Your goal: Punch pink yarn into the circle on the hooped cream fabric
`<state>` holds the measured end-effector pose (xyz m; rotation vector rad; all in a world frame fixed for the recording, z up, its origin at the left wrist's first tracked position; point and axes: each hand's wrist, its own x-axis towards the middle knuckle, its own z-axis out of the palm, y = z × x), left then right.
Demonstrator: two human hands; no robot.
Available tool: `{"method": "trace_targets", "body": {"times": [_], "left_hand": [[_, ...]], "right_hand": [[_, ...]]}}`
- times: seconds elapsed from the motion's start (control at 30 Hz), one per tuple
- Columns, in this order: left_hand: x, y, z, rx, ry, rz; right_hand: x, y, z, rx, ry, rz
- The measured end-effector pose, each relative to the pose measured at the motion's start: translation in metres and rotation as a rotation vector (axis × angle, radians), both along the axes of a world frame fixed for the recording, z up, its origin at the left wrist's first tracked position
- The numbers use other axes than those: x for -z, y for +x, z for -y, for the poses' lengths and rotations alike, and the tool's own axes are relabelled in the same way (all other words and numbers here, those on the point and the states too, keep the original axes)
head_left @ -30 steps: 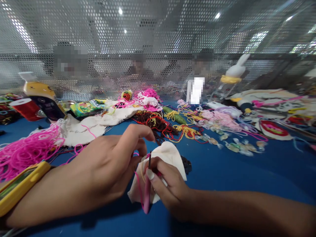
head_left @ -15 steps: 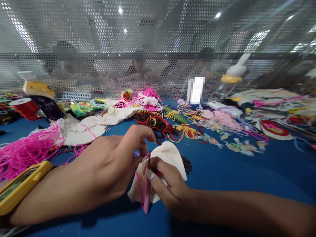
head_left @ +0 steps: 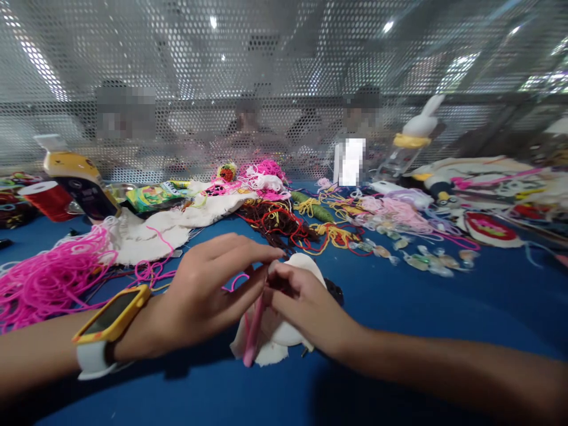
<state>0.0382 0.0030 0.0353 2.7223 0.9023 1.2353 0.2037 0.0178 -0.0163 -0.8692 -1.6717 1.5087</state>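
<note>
A pink-handled punch needle [head_left: 252,334] slants tip-up between my hands, its metal tip hidden by fingers. My right hand [head_left: 310,302] is closed around its upper part, thumb and forefinger bent together at the tip. My left hand [head_left: 213,290] comes from the left, fingertips closed against the same spot; what they pinch is hidden. Pink yarn [head_left: 239,281] loops behind the left fingers. Below and behind lies off-white cloth [head_left: 270,355], partly covered by the right hand, with a dark object [head_left: 333,291] at its right edge.
Bright pink yarn [head_left: 57,272] is heaped at left, near a yellow-and-dark bottle [head_left: 84,183] and red spool [head_left: 47,200]. Brown yarn [head_left: 277,222], wrapped sweets [head_left: 426,260] and a rabbit-topped bottle [head_left: 415,136] lie or stand beyond. A perforated metal screen [head_left: 284,71] closes the back; people sit behind it.
My left hand has moved slightly right, its fingertips now meeting the right ones. The punch needle has tilted, its lower end swinging left, and my right fingers have shifted up towards its tip.
</note>
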Motion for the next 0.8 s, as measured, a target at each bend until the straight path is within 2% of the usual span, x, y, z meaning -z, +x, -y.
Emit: {"method": "trace_targets", "body": {"times": [0.13,0.23,0.33,0.53,0.6,0.7,0.77,0.8], "left_hand": [[0.014,0.004,-0.011,-0.055,-0.2,0.135],[0.023,0.006,-0.017,-0.08,-0.302,0.288],[0.024,0.007,-0.018,-0.08,-0.338,0.394],[0.017,0.006,-0.015,-0.053,-0.327,0.553],[0.018,0.007,-0.017,-0.001,-0.411,0.586],[0.023,0.01,-0.021,0.096,-0.593,0.61],[0.027,0.011,-0.024,0.145,-0.701,0.656],[0.028,0.012,-0.025,0.165,-0.749,0.683]], "right_hand": [[-0.013,0.003,-0.009,0.007,-0.04,0.051],[-0.014,0.004,-0.012,0.04,-0.118,0.064],[-0.011,0.004,-0.013,0.057,-0.17,0.045],[0.001,0.002,-0.014,0.048,-0.142,0.032],[0.0,0.003,-0.015,0.128,0.004,0.078],[-0.012,0.009,-0.019,0.229,0.397,0.154],[-0.023,0.013,-0.022,0.147,0.633,0.177],[-0.028,0.015,-0.024,0.088,0.699,0.188]]}}
